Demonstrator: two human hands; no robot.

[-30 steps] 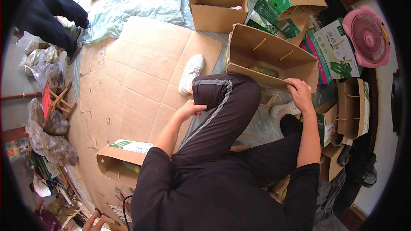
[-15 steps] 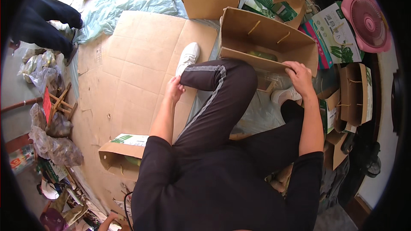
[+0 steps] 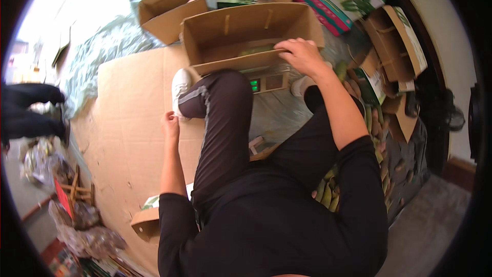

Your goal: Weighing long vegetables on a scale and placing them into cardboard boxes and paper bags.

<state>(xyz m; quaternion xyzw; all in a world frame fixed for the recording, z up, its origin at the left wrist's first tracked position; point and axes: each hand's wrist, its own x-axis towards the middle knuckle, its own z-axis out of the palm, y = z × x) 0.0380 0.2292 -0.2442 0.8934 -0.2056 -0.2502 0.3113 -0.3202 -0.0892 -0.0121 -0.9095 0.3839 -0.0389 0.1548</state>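
Observation:
A brown cardboard box with two yellow cord handles stands open just beyond my bent knee. A green item lies inside, too little seen to name. My right hand grips the near rim towards its right end, fingertips over the edge. Beneath the box's near side shows a scale with a lit green display. My left hand is low beside my white shoe and trouser cuff, its fingers pinched together; what lies between them cannot be made out.
A flattened cardboard sheet covers the floor to the left. More open boxes stand at the back and right. Long green and brown vegetables lie by my right side. Another person's dark-trousered legs are at far left.
My view has turned right, so everything sits further left. My right hand is slightly further in along the box rim. The scale's green display now shows. My left hand stays by the shoe.

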